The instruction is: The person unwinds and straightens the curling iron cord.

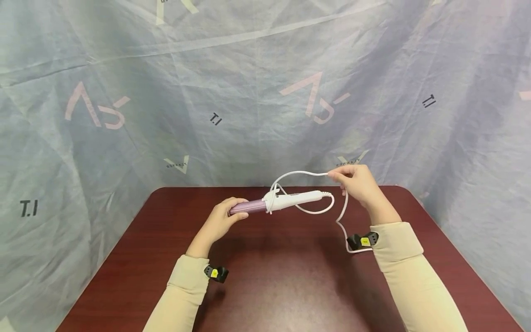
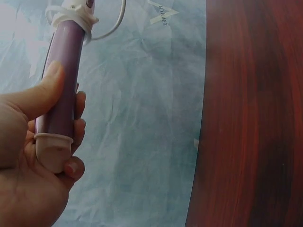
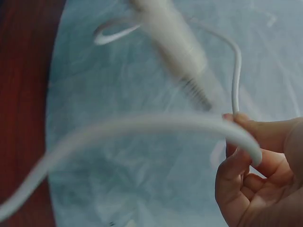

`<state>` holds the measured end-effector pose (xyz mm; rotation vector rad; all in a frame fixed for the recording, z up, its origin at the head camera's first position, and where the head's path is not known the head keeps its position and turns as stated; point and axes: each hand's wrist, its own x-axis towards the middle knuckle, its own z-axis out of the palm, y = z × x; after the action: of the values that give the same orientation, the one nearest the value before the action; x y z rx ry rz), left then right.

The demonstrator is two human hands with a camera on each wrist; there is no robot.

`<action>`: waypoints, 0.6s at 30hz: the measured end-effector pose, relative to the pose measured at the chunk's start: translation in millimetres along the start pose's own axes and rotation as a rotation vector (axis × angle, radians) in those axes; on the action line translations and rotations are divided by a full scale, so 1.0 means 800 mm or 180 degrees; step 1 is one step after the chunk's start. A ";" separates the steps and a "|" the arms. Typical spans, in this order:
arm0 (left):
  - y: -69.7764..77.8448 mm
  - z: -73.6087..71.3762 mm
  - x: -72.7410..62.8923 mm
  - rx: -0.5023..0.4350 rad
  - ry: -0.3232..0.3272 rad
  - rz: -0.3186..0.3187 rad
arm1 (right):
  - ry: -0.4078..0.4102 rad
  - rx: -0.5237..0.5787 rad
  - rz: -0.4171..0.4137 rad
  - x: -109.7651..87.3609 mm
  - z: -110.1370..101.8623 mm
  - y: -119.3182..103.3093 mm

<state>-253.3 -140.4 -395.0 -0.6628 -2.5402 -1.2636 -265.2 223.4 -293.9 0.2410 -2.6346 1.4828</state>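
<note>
A curling iron [image 1: 296, 199] with a purple barrel and white handle is held in the air above the table, its handle pointing right. My left hand [image 1: 224, 216] grips the barrel's tip end, thumb along the purple barrel [image 2: 64, 61] in the left wrist view. The white cord [image 1: 299, 172] loops round the iron where barrel meets handle. My right hand [image 1: 356, 183] pinches the cord between thumb and fingers, up and right of the handle's end. From there the cord hangs down beside the right wrist, where the sleeve hides its further end.
The dark red-brown table [image 1: 265, 276] lies beneath both hands. A grey printed cloth [image 1: 257, 92] hangs behind and along both sides of it. Each wrist wears a black camera strap, one of them the left strap [image 1: 216, 273].
</note>
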 end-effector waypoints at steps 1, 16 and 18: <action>0.000 -0.001 -0.001 -0.0020 -0.0014 0.0000 | 0.0007 -0.0016 0.0032 0.002 0.000 0.007; -0.003 -0.014 0.001 -0.0573 -0.0035 -0.0262 | -0.0145 -0.0011 0.0327 0.009 0.034 0.065; -0.003 -0.015 0.001 -0.0634 0.0082 -0.0374 | -0.0175 -0.0042 0.0319 0.004 0.037 0.070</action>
<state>-255.1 -150.8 -389.2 -0.5380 -2.4858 -1.5695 -279.6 226.0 -355.5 0.1530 -2.7365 1.5088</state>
